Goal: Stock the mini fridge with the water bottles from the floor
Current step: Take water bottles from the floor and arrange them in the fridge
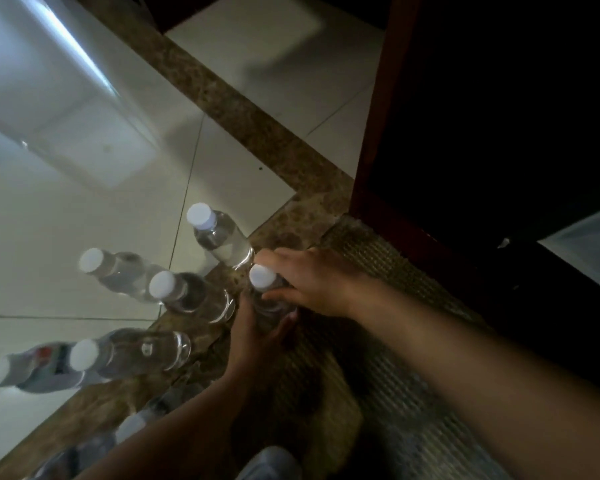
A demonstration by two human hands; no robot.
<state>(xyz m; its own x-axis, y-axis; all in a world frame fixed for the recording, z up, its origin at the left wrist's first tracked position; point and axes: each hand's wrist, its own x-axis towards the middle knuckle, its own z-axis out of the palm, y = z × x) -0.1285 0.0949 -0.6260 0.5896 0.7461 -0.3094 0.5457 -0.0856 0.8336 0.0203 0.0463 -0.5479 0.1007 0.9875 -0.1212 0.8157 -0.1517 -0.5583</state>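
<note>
Both my hands are on one water bottle (262, 278) now: right hand (312, 282), fingers curled round its neck just under the white cap, left hand (255, 344) wrapped round its body. It's upright at the brown stone strip (284, 216) by the mat (378, 271), other bottles (219, 237) standing just left

Every bottle is clear plastic with a white cap, closed, standing upright on the floor (84, 220). The held bottle (267, 299) is gripped by the left hand (257, 344) low and the right hand (312, 282) near the neck. The far bottle (222, 240) stands just behind it. Three bottles (187, 296) stand to its left. A labelled bottle (35, 368) stands further left.
</note>
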